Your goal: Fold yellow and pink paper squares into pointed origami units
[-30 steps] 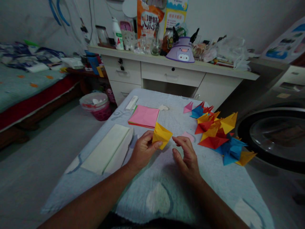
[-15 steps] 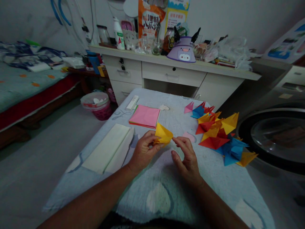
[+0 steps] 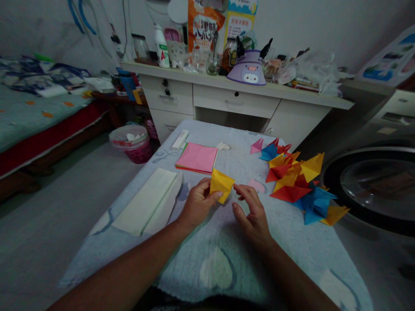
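Observation:
A small yellow piece of folded origami paper point(image 3: 221, 185) is pinched in my left hand point(image 3: 198, 201), the thumb lying across its lower front. Just right of the paper, my right hand point(image 3: 254, 214) has its fingers apart, and the index fingertip is at or very near the paper's right corner. Beyond the paper lies a stack of square coloured sheets point(image 3: 197, 156), pink on top. To the right of my hands sits a heap of folded paper cranes point(image 3: 293, 183) in yellow, red, blue and pink.
A pale folded sheet point(image 3: 147, 198) lies left of my hands on the cloth-covered table point(image 3: 214, 242). A small white box point(image 3: 180, 140) is near the far left edge. Behind stands a cluttered white desk point(image 3: 233, 101), with a washing machine point(image 3: 379, 172) at right and a pink bucket point(image 3: 134, 147) on the floor.
The yellow paper has turned in my left hand and now shows a flatter, squarer face with a point downward. My right hand stays almost in place.

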`<action>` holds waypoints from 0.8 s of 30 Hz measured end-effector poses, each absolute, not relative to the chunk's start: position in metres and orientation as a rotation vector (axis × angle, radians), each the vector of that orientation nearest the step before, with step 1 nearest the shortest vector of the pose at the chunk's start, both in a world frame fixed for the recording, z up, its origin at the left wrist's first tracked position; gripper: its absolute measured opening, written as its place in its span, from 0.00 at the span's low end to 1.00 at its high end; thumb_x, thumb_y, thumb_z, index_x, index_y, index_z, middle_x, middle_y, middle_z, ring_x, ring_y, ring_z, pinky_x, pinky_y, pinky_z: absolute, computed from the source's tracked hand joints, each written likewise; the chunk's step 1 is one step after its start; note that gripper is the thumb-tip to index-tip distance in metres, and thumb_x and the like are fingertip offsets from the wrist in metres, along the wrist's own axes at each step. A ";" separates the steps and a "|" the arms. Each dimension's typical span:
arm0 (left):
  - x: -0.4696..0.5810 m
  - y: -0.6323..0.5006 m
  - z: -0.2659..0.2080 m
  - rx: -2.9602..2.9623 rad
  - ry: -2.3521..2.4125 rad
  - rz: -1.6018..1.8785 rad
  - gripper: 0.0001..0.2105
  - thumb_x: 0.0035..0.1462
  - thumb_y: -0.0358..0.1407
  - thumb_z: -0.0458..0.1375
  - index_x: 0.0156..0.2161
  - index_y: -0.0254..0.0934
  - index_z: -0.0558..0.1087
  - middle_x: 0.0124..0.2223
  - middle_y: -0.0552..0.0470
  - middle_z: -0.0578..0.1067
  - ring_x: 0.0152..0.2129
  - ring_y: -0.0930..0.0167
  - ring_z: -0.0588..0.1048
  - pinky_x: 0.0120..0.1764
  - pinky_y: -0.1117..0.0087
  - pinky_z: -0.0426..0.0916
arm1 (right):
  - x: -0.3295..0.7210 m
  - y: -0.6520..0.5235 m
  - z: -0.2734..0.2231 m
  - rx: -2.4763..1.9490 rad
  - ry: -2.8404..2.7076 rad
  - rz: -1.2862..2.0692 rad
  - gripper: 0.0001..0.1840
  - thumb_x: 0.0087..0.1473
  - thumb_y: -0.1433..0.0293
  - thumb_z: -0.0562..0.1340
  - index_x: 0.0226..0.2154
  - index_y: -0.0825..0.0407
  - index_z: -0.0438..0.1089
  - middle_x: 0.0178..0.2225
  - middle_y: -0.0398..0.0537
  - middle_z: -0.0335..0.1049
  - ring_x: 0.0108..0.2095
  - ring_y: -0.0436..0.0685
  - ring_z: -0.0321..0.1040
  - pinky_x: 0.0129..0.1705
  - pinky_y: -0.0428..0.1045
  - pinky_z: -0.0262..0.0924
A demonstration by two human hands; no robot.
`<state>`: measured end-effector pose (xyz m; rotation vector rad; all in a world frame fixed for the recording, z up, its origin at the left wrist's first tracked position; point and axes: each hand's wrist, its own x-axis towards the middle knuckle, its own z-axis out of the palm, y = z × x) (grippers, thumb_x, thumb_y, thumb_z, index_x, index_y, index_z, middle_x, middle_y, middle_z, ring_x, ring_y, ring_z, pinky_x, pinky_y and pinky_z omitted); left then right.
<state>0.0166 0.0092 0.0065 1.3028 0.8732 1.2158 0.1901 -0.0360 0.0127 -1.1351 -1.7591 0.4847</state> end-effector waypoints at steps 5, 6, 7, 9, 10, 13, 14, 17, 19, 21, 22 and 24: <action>0.019 0.011 0.005 1.192 0.870 1.132 0.13 0.52 0.37 0.63 0.41 0.34 0.74 0.32 0.52 0.73 0.23 0.76 0.69 0.23 0.77 0.63 | 0.189 -0.036 0.012 -1.115 -1.768 0.517 0.25 0.59 0.70 0.56 0.59 0.44 0.60 0.50 0.51 0.62 0.49 0.59 0.62 0.49 0.59 0.62; 0.019 0.011 0.004 1.190 0.871 1.130 0.13 0.51 0.37 0.64 0.41 0.34 0.75 0.32 0.52 0.73 0.23 0.76 0.69 0.23 0.77 0.63 | 0.189 -0.036 0.012 -1.111 -1.770 0.519 0.26 0.59 0.70 0.56 0.59 0.44 0.60 0.50 0.52 0.62 0.49 0.59 0.62 0.49 0.59 0.62; 0.019 0.011 0.004 1.193 0.871 1.130 0.12 0.51 0.38 0.64 0.41 0.34 0.75 0.32 0.52 0.73 0.23 0.76 0.69 0.22 0.76 0.63 | 0.189 -0.035 0.012 -1.109 -1.772 0.518 0.26 0.59 0.70 0.56 0.59 0.44 0.60 0.50 0.51 0.62 0.49 0.59 0.62 0.49 0.59 0.62; 0.018 0.011 0.004 1.215 0.870 1.142 0.12 0.52 0.37 0.63 0.41 0.35 0.75 0.33 0.52 0.74 0.24 0.75 0.69 0.22 0.76 0.63 | 0.189 -0.036 0.012 -1.115 -1.782 0.511 0.27 0.59 0.71 0.56 0.60 0.43 0.59 0.50 0.51 0.62 0.49 0.60 0.61 0.49 0.59 0.62; 0.018 0.010 0.004 1.238 0.869 1.153 0.11 0.52 0.37 0.63 0.41 0.36 0.76 0.34 0.51 0.74 0.26 0.75 0.70 0.23 0.76 0.64 | 0.189 -0.036 0.013 -1.121 -1.788 0.507 0.27 0.59 0.71 0.56 0.60 0.43 0.58 0.50 0.51 0.62 0.49 0.60 0.61 0.49 0.59 0.62; 0.018 0.009 0.008 1.351 0.865 1.203 0.09 0.53 0.35 0.62 0.40 0.36 0.77 0.38 0.50 0.73 0.34 0.71 0.72 0.30 0.73 0.68 | 0.189 -0.037 0.013 -1.138 -1.807 0.500 0.27 0.59 0.71 0.56 0.61 0.43 0.58 0.50 0.51 0.61 0.50 0.60 0.61 0.49 0.59 0.62; 0.018 0.009 0.009 1.392 0.858 1.219 0.08 0.53 0.34 0.62 0.39 0.36 0.77 0.39 0.49 0.73 0.37 0.70 0.72 0.35 0.71 0.70 | 0.189 -0.037 0.014 -1.140 -1.813 0.498 0.28 0.58 0.71 0.56 0.61 0.43 0.58 0.50 0.51 0.61 0.50 0.60 0.61 0.49 0.58 0.62; 0.019 0.008 0.012 1.451 0.827 1.274 0.05 0.53 0.33 0.63 0.36 0.37 0.77 0.41 0.50 0.71 0.41 0.69 0.72 0.44 0.68 0.68 | 0.189 -0.038 0.014 -1.137 -1.829 0.493 0.28 0.58 0.71 0.56 0.61 0.42 0.57 0.50 0.51 0.60 0.51 0.60 0.61 0.48 0.58 0.63; 0.019 0.008 0.012 1.454 0.805 1.308 0.03 0.53 0.33 0.63 0.34 0.37 0.76 0.41 0.51 0.70 0.41 0.70 0.72 0.45 0.68 0.68 | 0.189 -0.038 0.013 -1.131 -1.836 0.494 0.28 0.58 0.71 0.56 0.61 0.42 0.57 0.50 0.51 0.60 0.51 0.60 0.60 0.48 0.58 0.62; 0.018 0.007 0.010 1.475 0.796 1.320 0.03 0.53 0.32 0.63 0.34 0.37 0.75 0.41 0.51 0.69 0.41 0.70 0.72 0.43 0.69 0.69 | 0.189 -0.037 0.012 -1.115 -1.842 0.496 0.28 0.58 0.72 0.56 0.61 0.42 0.58 0.51 0.51 0.60 0.52 0.60 0.60 0.49 0.58 0.62; 0.018 0.007 0.009 1.497 0.796 1.314 0.02 0.52 0.31 0.63 0.34 0.38 0.75 0.42 0.51 0.69 0.41 0.70 0.72 0.42 0.70 0.69 | 0.190 -0.037 0.011 -1.106 -1.845 0.497 0.28 0.58 0.72 0.56 0.60 0.42 0.58 0.51 0.51 0.60 0.52 0.60 0.59 0.49 0.58 0.62; 0.017 0.006 0.008 1.550 0.802 1.294 0.04 0.52 0.29 0.62 0.35 0.38 0.76 0.43 0.50 0.69 0.41 0.70 0.72 0.41 0.71 0.69 | 0.190 -0.037 0.010 -1.092 -1.847 0.501 0.27 0.59 0.72 0.56 0.60 0.42 0.59 0.51 0.52 0.59 0.52 0.60 0.59 0.50 0.59 0.62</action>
